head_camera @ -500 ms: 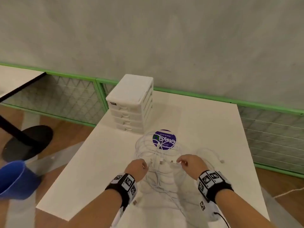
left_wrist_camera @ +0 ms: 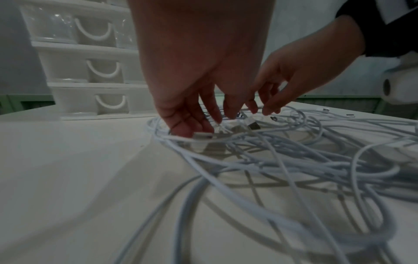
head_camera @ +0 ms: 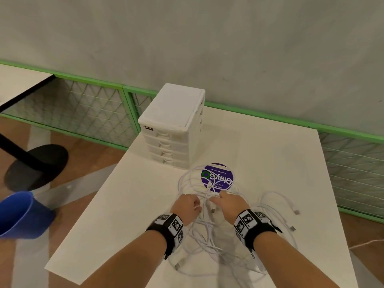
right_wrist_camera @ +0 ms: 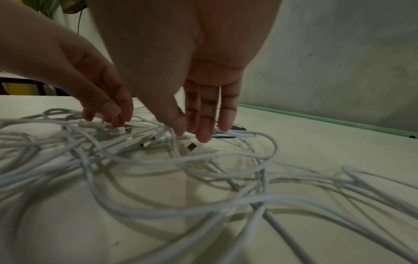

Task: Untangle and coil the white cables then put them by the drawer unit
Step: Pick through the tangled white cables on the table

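A tangle of white cables (head_camera: pixel 207 235) with USB plugs lies on the white table (head_camera: pixel 270 154), in front of the white drawer unit (head_camera: pixel 172 121). Both hands reach down into the far part of the tangle. My left hand (head_camera: pixel 187 206) has its fingers spread downward, thumb beside a plug (left_wrist_camera: pixel 203 136), fingertips touching the cables (left_wrist_camera: pixel 294 160). My right hand (head_camera: pixel 224 202) points straight fingers (right_wrist_camera: pixel 204 125) down onto a strand (right_wrist_camera: pixel 181 160). Neither hand clearly grips anything. The drawer unit (left_wrist_camera: pixel 90 71) stands just beyond the left hand.
A round purple sticker (head_camera: pixel 218 177) lies on the table under the cable loops. Loose plug ends (head_camera: pixel 296 212) trail to the right. Left of the table are a blue bucket (head_camera: pixel 18 215), a black table base (head_camera: pixel 37 165) and a green mesh fence (head_camera: pixel 83 104).
Both hands have moved forward and closer together, down onto the cables nearer the purple sticker. The cables lie much as before.
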Demonstrator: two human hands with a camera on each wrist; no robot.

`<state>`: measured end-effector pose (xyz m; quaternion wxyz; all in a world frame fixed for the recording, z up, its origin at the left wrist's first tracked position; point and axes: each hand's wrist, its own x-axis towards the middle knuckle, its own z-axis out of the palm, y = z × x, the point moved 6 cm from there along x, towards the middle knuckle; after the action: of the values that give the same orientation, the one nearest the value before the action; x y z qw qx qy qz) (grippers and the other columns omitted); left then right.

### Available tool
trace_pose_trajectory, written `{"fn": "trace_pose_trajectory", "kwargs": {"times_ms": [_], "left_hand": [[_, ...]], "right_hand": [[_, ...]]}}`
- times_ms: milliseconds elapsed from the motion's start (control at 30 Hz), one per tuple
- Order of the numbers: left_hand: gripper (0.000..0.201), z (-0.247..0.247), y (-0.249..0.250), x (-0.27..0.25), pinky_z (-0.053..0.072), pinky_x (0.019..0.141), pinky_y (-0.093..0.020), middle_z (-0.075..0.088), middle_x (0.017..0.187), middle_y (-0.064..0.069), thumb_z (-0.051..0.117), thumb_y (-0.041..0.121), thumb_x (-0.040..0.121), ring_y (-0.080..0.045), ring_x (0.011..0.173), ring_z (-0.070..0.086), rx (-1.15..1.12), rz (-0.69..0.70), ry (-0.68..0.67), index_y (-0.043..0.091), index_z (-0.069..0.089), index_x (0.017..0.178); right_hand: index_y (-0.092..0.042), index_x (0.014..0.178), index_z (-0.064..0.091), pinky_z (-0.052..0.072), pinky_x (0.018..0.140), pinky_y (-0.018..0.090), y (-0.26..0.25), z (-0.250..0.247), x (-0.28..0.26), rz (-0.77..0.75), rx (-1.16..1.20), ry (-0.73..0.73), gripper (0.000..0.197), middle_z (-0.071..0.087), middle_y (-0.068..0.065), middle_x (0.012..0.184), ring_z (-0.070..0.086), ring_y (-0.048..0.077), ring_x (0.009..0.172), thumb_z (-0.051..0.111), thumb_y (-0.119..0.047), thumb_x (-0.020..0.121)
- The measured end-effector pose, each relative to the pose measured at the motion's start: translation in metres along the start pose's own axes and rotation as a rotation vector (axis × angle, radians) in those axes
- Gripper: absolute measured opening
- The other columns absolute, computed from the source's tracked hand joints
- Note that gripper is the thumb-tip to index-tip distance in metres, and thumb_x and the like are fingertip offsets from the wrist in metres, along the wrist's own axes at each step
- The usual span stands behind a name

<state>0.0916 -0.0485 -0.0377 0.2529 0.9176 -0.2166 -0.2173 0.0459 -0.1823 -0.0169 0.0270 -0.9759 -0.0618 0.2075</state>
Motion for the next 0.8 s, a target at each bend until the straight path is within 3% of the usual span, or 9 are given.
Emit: {"fn": "trace_pose_trajectory", "kwargs": {"times_ms": [133, 267, 400, 467, 567, 600, 667, 733, 800], "left_hand": [[0.040, 0.013, 0.000, 0.003, 0.039, 0.099, -0.036, 0.055, 0.121, -0.009, 0.056, 0.039, 0.088, -0.026, 0.116, 0.046, 0.225, 0.023, -0.140, 0.014, 0.059, 0.118], [0.028, 0.009, -0.007, 0.000, 0.039, 0.095, -0.032, 0.059, 0.113, -0.012, 0.057, 0.025, 0.089, -0.028, 0.110, 0.049, 0.099, 0.060, -0.142, 0.012, 0.063, 0.112], [0.017, -0.005, -0.017, -0.004, 0.041, 0.073, -0.014, 0.069, 0.098, -0.019, 0.057, 0.002, 0.084, -0.020, 0.084, 0.060, -0.204, 0.061, -0.022, 0.002, 0.070, 0.096], [0.012, -0.018, -0.018, -0.010, 0.037, 0.067, -0.004, 0.069, 0.093, -0.015, 0.060, 0.002, 0.084, -0.013, 0.077, 0.056, -0.313, 0.058, 0.097, 0.002, 0.069, 0.091], [0.006, -0.036, -0.024, -0.024, 0.040, 0.070, -0.008, 0.064, 0.086, -0.004, 0.065, 0.007, 0.083, -0.004, 0.069, 0.051, -0.385, 0.087, 0.236, 0.007, 0.069, 0.089], [0.006, -0.039, -0.028, -0.029, 0.042, 0.070, -0.014, 0.063, 0.083, -0.002, 0.066, 0.009, 0.083, -0.004, 0.067, 0.050, -0.395, 0.070, 0.240, 0.008, 0.069, 0.088], [0.006, -0.037, -0.035, -0.041, 0.043, 0.070, -0.017, 0.064, 0.080, -0.001, 0.068, 0.013, 0.083, -0.005, 0.065, 0.051, -0.400, 0.004, 0.174, 0.010, 0.070, 0.087], [0.007, -0.026, -0.037, -0.052, 0.042, 0.069, -0.011, 0.066, 0.080, -0.001, 0.068, 0.016, 0.083, -0.007, 0.069, 0.054, -0.380, -0.037, 0.056, 0.011, 0.071, 0.087], [0.011, -0.017, -0.034, -0.061, 0.045, 0.071, -0.014, 0.067, 0.082, -0.004, 0.068, 0.021, 0.082, -0.013, 0.073, 0.058, -0.350, -0.048, -0.033, 0.011, 0.070, 0.086]], "right_hand": [[-0.016, 0.123, 0.049, 0.044, 0.080, 0.038, 0.007, 0.002, 0.009, 0.046, -0.064, -0.001, 0.039, 0.053, 0.013, 0.116, 0.057, 0.032, 0.101, 0.044, -0.004, 0.087], [-0.020, 0.111, 0.059, 0.044, 0.081, 0.033, 0.027, -0.004, 0.006, 0.150, 0.159, 0.100, 0.025, 0.058, 0.006, 0.114, 0.058, 0.026, 0.100, 0.047, -0.017, 0.090], [-0.017, 0.101, 0.067, 0.044, 0.074, 0.030, 0.055, -0.023, -0.012, 0.259, 0.560, 0.421, 0.017, 0.060, 0.008, 0.100, 0.059, 0.023, 0.085, 0.054, -0.021, 0.090], [-0.014, 0.095, 0.069, 0.044, 0.071, 0.018, 0.058, -0.039, -0.024, 0.261, 0.760, 0.633, 0.014, 0.062, 0.007, 0.098, 0.058, 0.010, 0.077, 0.060, -0.021, 0.088], [-0.020, 0.087, 0.064, 0.040, 0.069, 0.002, 0.047, -0.062, -0.041, 0.204, 1.034, 0.791, 0.009, 0.067, 0.003, 0.097, 0.057, -0.010, 0.080, 0.058, -0.014, 0.089], [-0.026, 0.082, 0.059, 0.041, 0.072, 0.002, 0.038, -0.070, -0.045, 0.154, 1.105, 0.805, 0.015, 0.068, 0.002, 0.094, 0.059, -0.011, 0.082, 0.056, -0.013, 0.090], [-0.032, 0.073, 0.050, 0.046, 0.075, 0.009, 0.013, -0.080, -0.053, 0.028, 1.193, 0.779, 0.026, 0.071, 0.003, 0.085, 0.065, 0.001, 0.083, 0.055, -0.012, 0.090], [-0.026, 0.072, 0.053, 0.048, 0.074, 0.012, -0.011, -0.080, -0.055, -0.053, 1.167, 0.700, 0.022, 0.069, 0.006, 0.074, 0.066, 0.010, 0.076, 0.057, -0.013, 0.089], [-0.024, 0.072, 0.057, 0.046, 0.074, 0.011, -0.029, -0.068, -0.053, -0.094, 1.071, 0.580, 0.019, 0.066, 0.005, 0.069, 0.063, 0.009, 0.071, 0.059, -0.015, 0.088]]}}
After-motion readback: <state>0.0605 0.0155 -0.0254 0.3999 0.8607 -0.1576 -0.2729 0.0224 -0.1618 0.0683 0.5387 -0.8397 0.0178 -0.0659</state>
